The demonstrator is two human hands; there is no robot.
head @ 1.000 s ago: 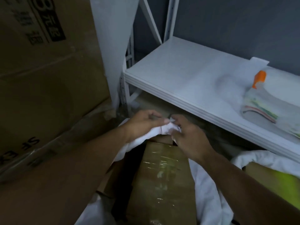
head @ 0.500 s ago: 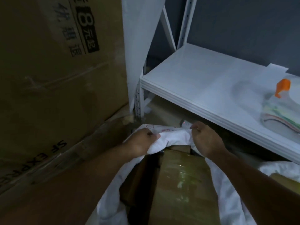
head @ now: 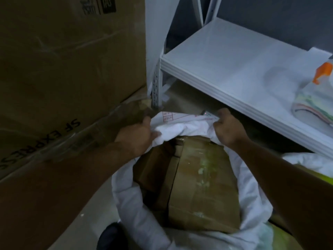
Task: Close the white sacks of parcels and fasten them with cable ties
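Observation:
A white sack (head: 129, 201) stands open on the floor below me, with brown taped cardboard parcels (head: 203, 184) showing inside its mouth. My left hand (head: 135, 136) grips the far rim of the sack at its left corner. My right hand (head: 228, 129) grips the same far rim at its right corner. The rim fabric (head: 183, 123) is stretched between the two hands and carries red printing. No cable tie is visible.
Large brown cartons (head: 63, 60) are stacked on the left. A white metal shelf (head: 225, 65) runs on the right, holding a plastic bag with an orange-capped item (head: 322, 73). A second white sack (head: 310, 159) lies at the right, under the shelf edge.
My hands were pinched together at the middle of the rim; they have moved apart to its two corners, spreading the sack's far edge. The camera has tipped down over the sack.

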